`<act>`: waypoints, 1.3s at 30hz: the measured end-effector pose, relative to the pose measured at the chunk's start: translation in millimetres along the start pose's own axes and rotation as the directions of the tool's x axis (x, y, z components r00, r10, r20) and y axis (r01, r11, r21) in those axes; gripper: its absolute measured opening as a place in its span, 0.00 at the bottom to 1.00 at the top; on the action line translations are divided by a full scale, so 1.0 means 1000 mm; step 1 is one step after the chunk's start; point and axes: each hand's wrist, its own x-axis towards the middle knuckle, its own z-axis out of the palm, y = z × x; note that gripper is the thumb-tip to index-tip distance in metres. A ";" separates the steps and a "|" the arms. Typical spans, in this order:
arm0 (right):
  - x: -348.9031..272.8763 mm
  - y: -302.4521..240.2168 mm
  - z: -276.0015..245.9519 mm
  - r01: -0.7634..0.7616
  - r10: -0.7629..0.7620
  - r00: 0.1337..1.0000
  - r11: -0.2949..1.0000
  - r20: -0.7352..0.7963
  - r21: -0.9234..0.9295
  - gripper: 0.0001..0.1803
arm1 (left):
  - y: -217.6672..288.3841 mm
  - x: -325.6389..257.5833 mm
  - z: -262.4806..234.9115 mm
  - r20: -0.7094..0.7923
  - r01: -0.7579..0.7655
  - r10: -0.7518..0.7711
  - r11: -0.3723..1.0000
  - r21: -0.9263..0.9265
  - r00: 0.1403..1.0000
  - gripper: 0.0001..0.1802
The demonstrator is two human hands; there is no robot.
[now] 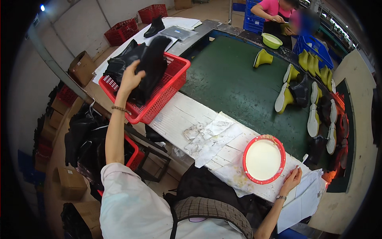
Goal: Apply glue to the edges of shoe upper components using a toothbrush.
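Observation:
My left hand (131, 76) is closed on a dark, motion-blurred black boot (154, 59) above a red plastic basket (169, 85). More black boots (121, 61) are piled in that basket. On the near right, my right hand (293, 179) is closed around the thin handle of a small brush, whose white head (305, 157) points away from me. Beside that hand stands a red-rimmed bowl (245, 159) of creamy white liquid. Crumpled, stained white cloth or paper (213, 137) lies left of the bowl.
A green conveyor belt (227, 79) carries yellow-green boots (284, 97) and dark boots toward a glowing orange opening (330, 175). Across it, a person in pink (266, 8) works near a pale green bowl (272, 40). Below my left arm, another red basket (135, 153) holds black boots.

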 end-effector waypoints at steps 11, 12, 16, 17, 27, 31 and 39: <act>-0.022 -0.202 0.104 0.238 -0.303 0.892 0.946 0.336 0.222 0.27 | 0.133 -0.110 0.127 0.678 0.213 0.616 0.657 -0.723 0.402 0.24; -0.023 -0.222 0.118 0.239 -0.341 0.793 0.936 0.505 0.257 0.33 | 0.148 -0.132 0.140 0.767 0.430 0.603 0.647 -0.630 0.218 0.26; -0.025 -0.263 0.148 0.177 -0.466 0.477 0.882 0.746 0.437 0.29 | 0.201 -0.212 0.163 0.683 0.862 0.694 0.470 -0.189 -0.228 0.30; -0.028 -0.258 0.145 0.105 -0.365 0.475 0.927 0.801 0.360 0.23 | 0.198 -0.221 0.162 0.694 0.834 0.671 0.519 -0.187 -0.262 0.31; -0.057 -0.209 0.129 0.073 -0.049 0.851 0.997 0.522 -0.026 0.18 | 0.256 -0.207 0.111 0.696 0.582 0.706 0.623 -0.523 -0.130 0.95; -0.067 -0.219 0.128 0.110 -0.088 0.880 0.994 0.466 -0.022 0.12 | 0.272 -0.227 0.124 0.714 0.365 0.679 0.630 -0.686 0.171 0.91; -0.057 -0.208 0.079 0.150 -0.105 0.840 0.988 0.532 -0.042 0.12 | 0.268 -0.217 0.118 0.832 0.538 0.261 0.660 -0.524 0.490 0.21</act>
